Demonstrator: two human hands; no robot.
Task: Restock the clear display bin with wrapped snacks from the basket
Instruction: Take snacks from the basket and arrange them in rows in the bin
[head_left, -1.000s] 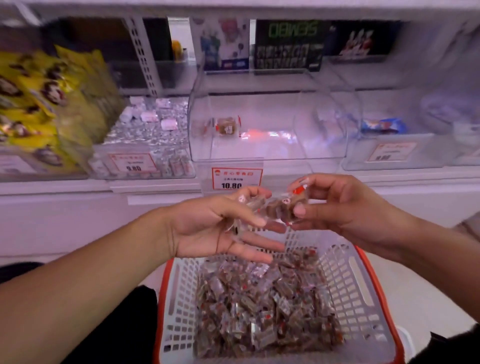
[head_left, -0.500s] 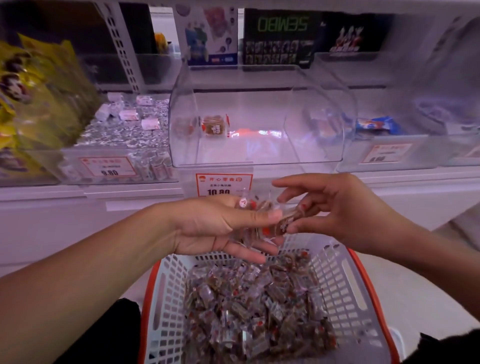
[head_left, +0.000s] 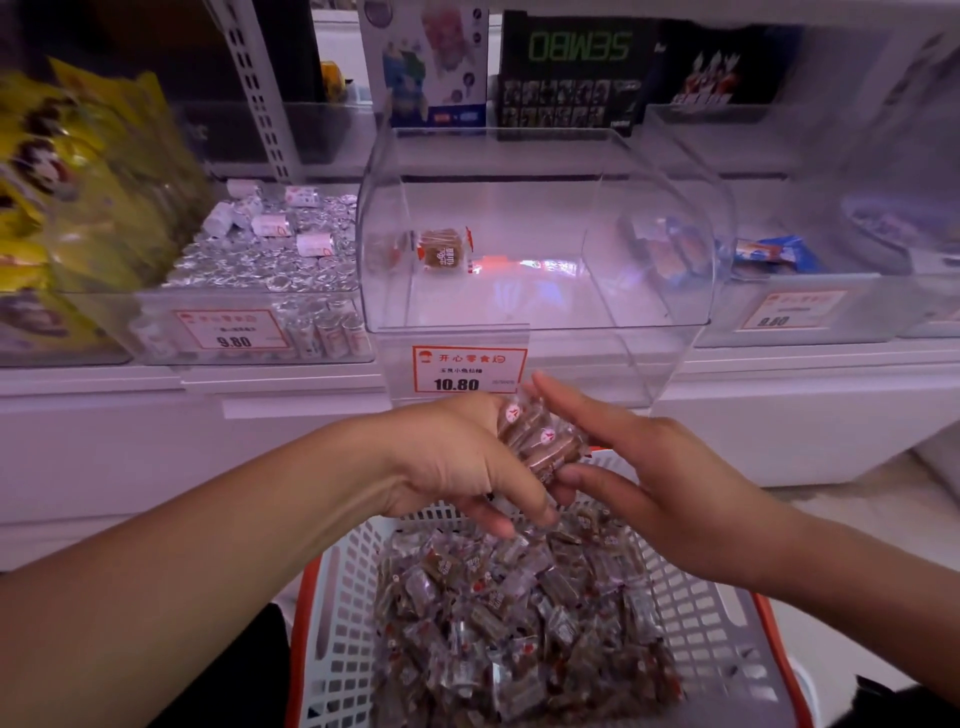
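A white mesh basket (head_left: 337, 587) with an orange rim sits low in the middle, holding a heap of brown wrapped snacks (head_left: 519, 629). Just above its far edge, my left hand (head_left: 452, 457) grips a small bundle of wrapped snacks (head_left: 540, 439). My right hand (head_left: 654, 488) lies against that bundle from the right, fingers straight along it and thumb touching its underside. The clear display bin (head_left: 524, 325) stands on the shelf behind, lid raised, with one wrapped snack (head_left: 444, 252) inside at the left.
A 10.80 price tag (head_left: 467, 370) hangs below the bin. To its left is a bin of silver-wrapped candies (head_left: 270, 265) and yellow bags (head_left: 83, 176); to its right, a bin with blue packets (head_left: 774, 254). Toy boxes (head_left: 566, 73) line the upper shelf.
My right hand has gone from pinching a snack to lying straight-fingered against the bundle. My left hand has closed round the bundle. The view has moved closer to the bin.
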